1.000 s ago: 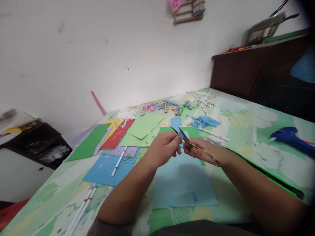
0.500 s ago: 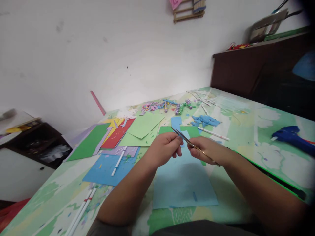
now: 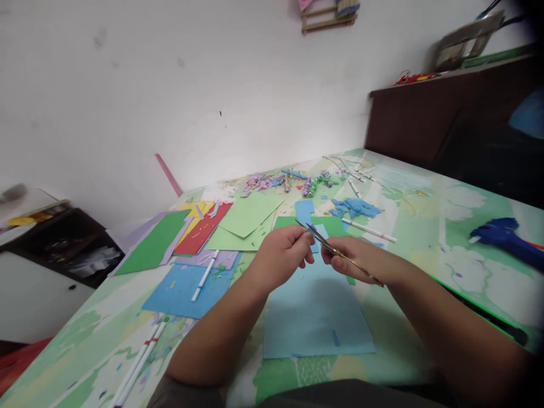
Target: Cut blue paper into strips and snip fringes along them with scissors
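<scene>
Right grip [image 3: 352, 258]: closed round the gold-handled scissors [image 3: 339, 254], with the blades angled up and left, slightly parted; likely held so that the tips reach the other grip without the wrist getting in the way.
Left grip [image 3: 285, 252]: thumb and fingers pinched at the blades, apparently on a small blue piece [image 3: 310, 232], mostly hidden; holding it by the edge presumably keeps it steady.
Pale blue sheet [image 3: 318, 317]: flat on the counter [image 3: 399, 340], below both grips, with a darker blue strip [image 3: 335, 338] on it; it may serve as a work surface that catches offcuts.
Green sheet [image 3: 289, 222]: just beyond the grips, partly hidden by them.
White stick [image 3: 369, 230]: beyond the right grip, lying free.
Blue sheet [image 3: 170, 294]: left of the left grip, a white pen [image 3: 205, 276] across it, perhaps parked within reach.
Light-green sheets [image 3: 250, 212]: beyond the left grip, overlapping, probably stacked to save room.
Crumpled blue pieces [image 3: 355, 208]: beyond the right grip, heaped together.
Blue glue gun [image 3: 501, 233]: well to the right of the right grip, likely apart from the paper for safety.
Wall [image 3: 212, 85]: farthest, behind everything on the counter.
</scene>
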Demonstrator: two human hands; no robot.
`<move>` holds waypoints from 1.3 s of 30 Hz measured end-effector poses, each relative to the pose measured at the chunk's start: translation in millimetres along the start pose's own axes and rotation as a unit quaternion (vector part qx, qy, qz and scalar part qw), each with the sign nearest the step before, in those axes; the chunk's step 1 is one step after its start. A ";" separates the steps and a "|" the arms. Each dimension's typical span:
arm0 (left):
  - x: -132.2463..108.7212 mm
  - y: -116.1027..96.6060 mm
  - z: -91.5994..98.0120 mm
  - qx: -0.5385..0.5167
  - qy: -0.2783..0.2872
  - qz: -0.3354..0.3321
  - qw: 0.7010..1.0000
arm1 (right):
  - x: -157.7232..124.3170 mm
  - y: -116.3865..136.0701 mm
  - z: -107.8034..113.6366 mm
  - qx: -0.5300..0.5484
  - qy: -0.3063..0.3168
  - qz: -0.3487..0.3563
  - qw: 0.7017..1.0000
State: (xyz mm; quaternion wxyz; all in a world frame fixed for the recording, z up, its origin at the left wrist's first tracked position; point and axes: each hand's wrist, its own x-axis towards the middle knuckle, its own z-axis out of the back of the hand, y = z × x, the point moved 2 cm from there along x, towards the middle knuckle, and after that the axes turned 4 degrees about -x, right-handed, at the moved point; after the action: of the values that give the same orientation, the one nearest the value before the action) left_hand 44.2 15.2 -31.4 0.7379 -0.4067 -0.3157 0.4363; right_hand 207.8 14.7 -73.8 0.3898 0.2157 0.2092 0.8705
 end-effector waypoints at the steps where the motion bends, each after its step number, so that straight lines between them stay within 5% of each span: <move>1: -0.2 0.1 -0.6 0.005 0.003 0.000 1.000 | 0.1 1.1 0.2 0.006 0.003 0.009 1.000; 11: -0.1 -1.7 -2.9 -0.029 0.014 0.029 0.999 | -0.5 1.1 -3.1 0.037 0.024 0.014 0.999; 23: 1.0 -2.8 -3.5 -0.126 0.029 0.060 0.990 | 4.1 -7.3 -2.3 -0.050 -0.045 -0.067 0.995; 39: -5.9 -8.4 -3.6 0.034 -0.010 -0.025 0.999 | -2.0 1.7 1.9 -0.092 -0.039 -0.044 0.994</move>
State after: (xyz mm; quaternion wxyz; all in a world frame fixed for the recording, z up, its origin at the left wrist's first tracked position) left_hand 48.0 6.3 -26.3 0.7587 -0.3693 -0.3177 0.4325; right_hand 209.0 12.5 -71.7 0.4538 0.2032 0.1219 0.8590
